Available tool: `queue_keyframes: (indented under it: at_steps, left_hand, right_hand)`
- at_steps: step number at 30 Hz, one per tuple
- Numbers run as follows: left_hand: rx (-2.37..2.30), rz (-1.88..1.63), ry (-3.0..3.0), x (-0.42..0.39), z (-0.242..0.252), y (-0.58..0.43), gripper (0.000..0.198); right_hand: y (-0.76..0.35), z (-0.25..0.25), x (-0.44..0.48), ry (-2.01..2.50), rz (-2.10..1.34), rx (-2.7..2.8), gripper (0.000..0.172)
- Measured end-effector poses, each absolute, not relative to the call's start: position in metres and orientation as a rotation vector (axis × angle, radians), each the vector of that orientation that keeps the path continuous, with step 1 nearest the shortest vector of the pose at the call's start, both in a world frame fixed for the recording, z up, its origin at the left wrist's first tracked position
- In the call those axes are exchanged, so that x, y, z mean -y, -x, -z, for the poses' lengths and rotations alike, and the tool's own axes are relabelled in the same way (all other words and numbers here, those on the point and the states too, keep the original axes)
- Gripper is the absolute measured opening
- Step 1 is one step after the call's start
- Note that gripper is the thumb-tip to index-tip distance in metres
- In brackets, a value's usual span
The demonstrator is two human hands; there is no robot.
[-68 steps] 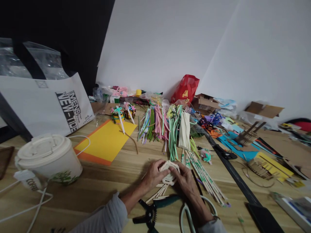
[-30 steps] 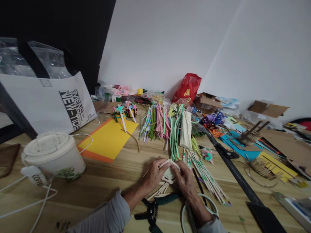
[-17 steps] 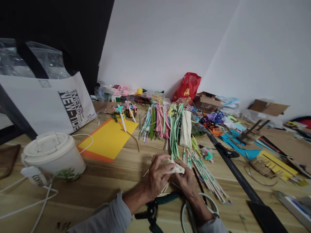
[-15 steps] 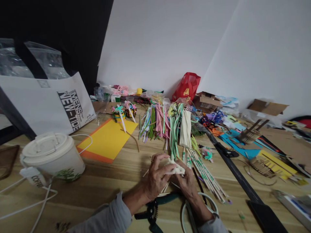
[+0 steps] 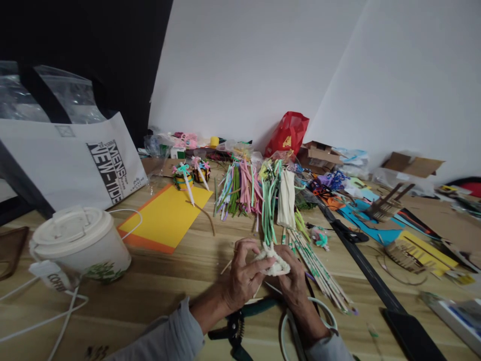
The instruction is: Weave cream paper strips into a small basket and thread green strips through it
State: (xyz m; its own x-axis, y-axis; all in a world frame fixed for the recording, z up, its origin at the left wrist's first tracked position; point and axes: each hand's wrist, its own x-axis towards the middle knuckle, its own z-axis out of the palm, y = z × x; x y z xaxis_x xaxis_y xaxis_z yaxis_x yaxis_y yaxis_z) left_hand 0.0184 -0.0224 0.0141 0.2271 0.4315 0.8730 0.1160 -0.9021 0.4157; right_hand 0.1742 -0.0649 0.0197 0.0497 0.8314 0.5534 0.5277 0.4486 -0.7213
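Viewing from the head camera, the inspector finds one white openwork piece (image 5: 278, 269) in work, held between both hands above the near-middle part of the table (image 5: 169, 271). The piece appears as a low peaked form. Its narrow tip points up the view and away from the person, toward the hanging ends of the green strips (image 5: 268, 220); its broad edge faces back toward the person. The long axis runs crosswise, from the left hand to the right hand, dropping slightly at the right end.

The left hand (image 5: 241, 278) grips the left side of the piece, its thumb laid across the near face and the other fingers bent beyond it. The right hand (image 5: 295, 278) is closed about the right side; the piece rests against its inner side, and part of its grip is hidden. The piece therefore sits between the two hands, touching both, with the peak standing clear above the left thumb.

Black pliers (image 5: 233, 326) lie just below the left hand, near the wrist. Marked sticks (image 5: 319, 275) lie slanting beside the right hand. Cream strips (image 5: 286, 200) lie beyond it, and a yellow sheet (image 5: 173, 215) lies well apart to the left.
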Motion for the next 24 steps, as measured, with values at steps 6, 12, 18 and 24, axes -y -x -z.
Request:
queue_keyframes:
  at_steps: [6,12,18,24]
  left_hand:
    - [-0.507,-1.578,-2.163,0.024,-0.015,-0.016,0.025]
    - [-0.581,-1.318,-1.826,0.017,-0.020,-0.021,0.023]
    - [-0.670,-1.156,-1.714,-0.004,-0.016,-0.027,0.019]
    - [-0.826,-0.972,-1.629,-0.017,-0.004,-0.032,0.024]
  right_hand:
    - [-0.178,-0.012,0.063,1.154,-0.258,1.658,0.017]
    - [-0.175,-0.009,0.060,1.279,-0.303,1.623,0.018]
    - [-0.173,-0.003,0.058,1.468,-0.465,1.560,0.035]
    - [-0.174,-0.003,0.056,1.550,-0.587,1.473,0.045]
